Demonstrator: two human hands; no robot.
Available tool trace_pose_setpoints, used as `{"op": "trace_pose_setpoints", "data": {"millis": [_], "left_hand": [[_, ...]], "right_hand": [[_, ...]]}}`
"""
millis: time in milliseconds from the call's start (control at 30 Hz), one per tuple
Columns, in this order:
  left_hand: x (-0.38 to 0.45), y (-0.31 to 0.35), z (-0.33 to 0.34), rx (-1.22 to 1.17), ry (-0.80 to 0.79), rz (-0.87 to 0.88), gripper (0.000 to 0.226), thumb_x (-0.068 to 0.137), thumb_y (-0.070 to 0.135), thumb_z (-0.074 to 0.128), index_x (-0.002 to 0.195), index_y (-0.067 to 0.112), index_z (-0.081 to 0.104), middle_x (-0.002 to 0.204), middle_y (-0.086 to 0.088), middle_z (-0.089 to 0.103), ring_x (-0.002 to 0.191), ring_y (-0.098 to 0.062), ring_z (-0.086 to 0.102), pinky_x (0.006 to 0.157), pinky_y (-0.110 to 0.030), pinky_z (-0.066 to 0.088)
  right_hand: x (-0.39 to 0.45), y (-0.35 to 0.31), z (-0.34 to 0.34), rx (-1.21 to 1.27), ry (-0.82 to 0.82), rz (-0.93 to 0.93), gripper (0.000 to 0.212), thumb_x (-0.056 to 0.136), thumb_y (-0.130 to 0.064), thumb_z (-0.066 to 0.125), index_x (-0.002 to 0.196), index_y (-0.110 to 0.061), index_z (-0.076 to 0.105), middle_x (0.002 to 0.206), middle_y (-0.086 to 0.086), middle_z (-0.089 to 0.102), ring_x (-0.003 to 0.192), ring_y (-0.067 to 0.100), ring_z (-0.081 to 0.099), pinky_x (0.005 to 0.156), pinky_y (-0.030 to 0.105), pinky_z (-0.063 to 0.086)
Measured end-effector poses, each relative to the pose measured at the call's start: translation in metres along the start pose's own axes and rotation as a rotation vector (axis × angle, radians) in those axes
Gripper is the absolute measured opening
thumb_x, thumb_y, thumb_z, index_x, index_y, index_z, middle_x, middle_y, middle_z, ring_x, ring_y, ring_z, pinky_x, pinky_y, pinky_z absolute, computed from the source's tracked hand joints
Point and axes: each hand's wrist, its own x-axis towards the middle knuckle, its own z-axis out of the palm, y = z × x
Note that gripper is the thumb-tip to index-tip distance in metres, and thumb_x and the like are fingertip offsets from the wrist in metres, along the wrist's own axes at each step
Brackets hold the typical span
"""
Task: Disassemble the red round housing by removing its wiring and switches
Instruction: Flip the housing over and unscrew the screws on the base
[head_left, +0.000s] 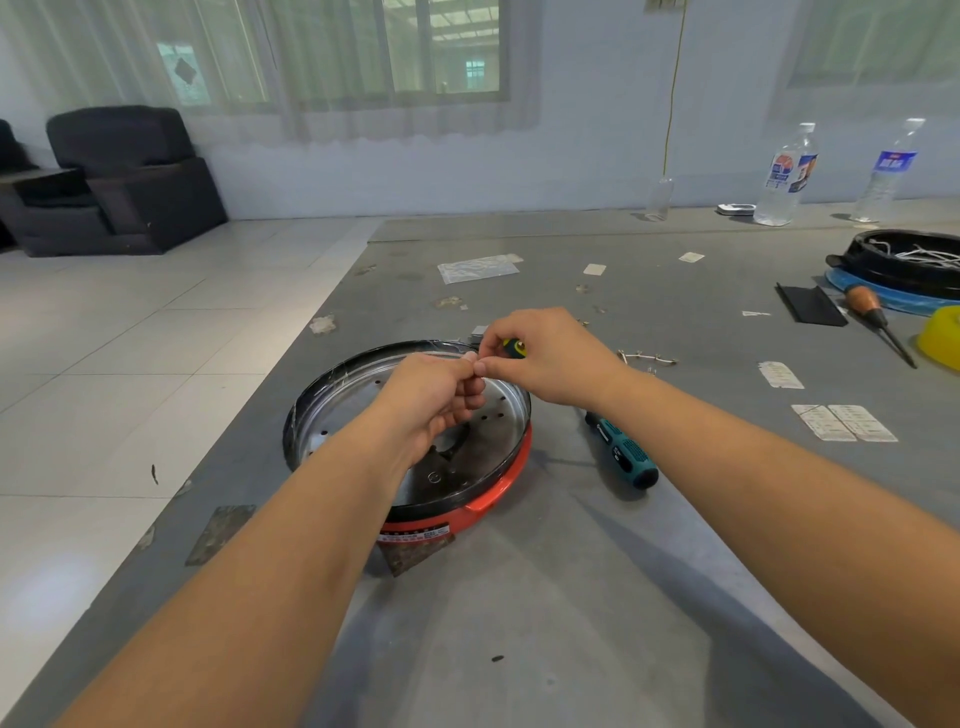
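The red round housing (501, 486) sits on the grey table with a black rim and a perforated silver plate inside. Both hands meet above its far edge. My right hand (545, 358) grips a small yellow-and-green handled tool (515, 347). My left hand (441, 395) has curled fingers and pinches something small at the tool's tip, against the right fingertips. What it pinches is hidden. No wiring or switches of the housing show from here.
A teal electric screwdriver (623, 452) lies right of the housing. A loose wire piece (647, 358) lies beyond it. Far right are an orange-handled screwdriver (878, 319), a black and blue housing with white wires (909, 270), a yellow object (943, 338) and water bottles (784, 176). Stickers dot the table.
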Motion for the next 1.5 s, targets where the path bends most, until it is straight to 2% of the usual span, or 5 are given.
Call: {"op": "trace_pose_setpoints", "data": {"millis": [400, 533, 600, 733, 1500], "left_hand": [[0.003, -0.006, -0.009, 0.390, 0.031, 0.225, 0.005, 0.098, 0.020, 0.068, 0.101, 0.022, 0.072, 0.090, 0.003, 0.072, 0.071, -0.009, 0.064, 0.060, -0.021, 0.051], [0.005, -0.009, -0.022, 0.838, -0.083, 0.352, 0.013, 0.093, 0.038, 0.072, 0.104, 0.043, 0.068, 0.107, 0.016, 0.067, 0.085, -0.011, 0.068, 0.076, -0.026, 0.053], [0.007, -0.012, -0.026, 0.968, -0.175, 0.339, 0.030, 0.090, 0.048, 0.072, 0.120, 0.047, 0.067, 0.126, 0.017, 0.065, 0.109, -0.013, 0.066, 0.102, -0.038, 0.051], [0.008, -0.014, -0.026, 1.106, -0.242, 0.343, 0.057, 0.086, 0.062, 0.060, 0.141, 0.049, 0.056, 0.157, 0.020, 0.044, 0.149, -0.021, 0.035, 0.121, -0.054, 0.029], [0.003, -0.018, -0.025, 1.175, -0.197, 0.354, 0.043, 0.100, 0.055, 0.055, 0.142, 0.060, 0.047, 0.164, 0.022, 0.032, 0.155, -0.017, 0.023, 0.125, -0.053, 0.018]], "right_hand": [[-0.004, 0.029, -0.013, -0.043, -0.007, 0.168, 0.006, 0.091, -0.031, 0.067, 0.091, -0.028, 0.073, 0.088, -0.009, 0.068, 0.087, 0.014, 0.062, 0.077, 0.028, 0.048], [-0.012, 0.070, -0.033, -0.173, -0.086, 0.319, 0.008, 0.090, -0.029, 0.064, 0.085, -0.028, 0.069, 0.084, -0.009, 0.066, 0.087, 0.019, 0.061, 0.075, 0.031, 0.050], [-0.018, 0.091, -0.041, -0.244, -0.120, 0.383, 0.008, 0.091, -0.028, 0.063, 0.085, -0.026, 0.069, 0.080, -0.011, 0.061, 0.085, 0.020, 0.058, 0.072, 0.029, 0.045], [-0.031, 0.123, -0.049, -0.336, -0.186, 0.484, 0.013, 0.093, -0.026, 0.061, 0.092, -0.021, 0.073, 0.091, 0.001, 0.066, 0.088, 0.024, 0.059, 0.074, 0.031, 0.048], [-0.043, 0.163, -0.046, -0.312, -0.156, 0.650, 0.006, 0.093, -0.025, 0.069, 0.095, -0.029, 0.073, 0.104, 0.004, 0.067, 0.093, 0.024, 0.059, 0.081, 0.031, 0.049]]}}
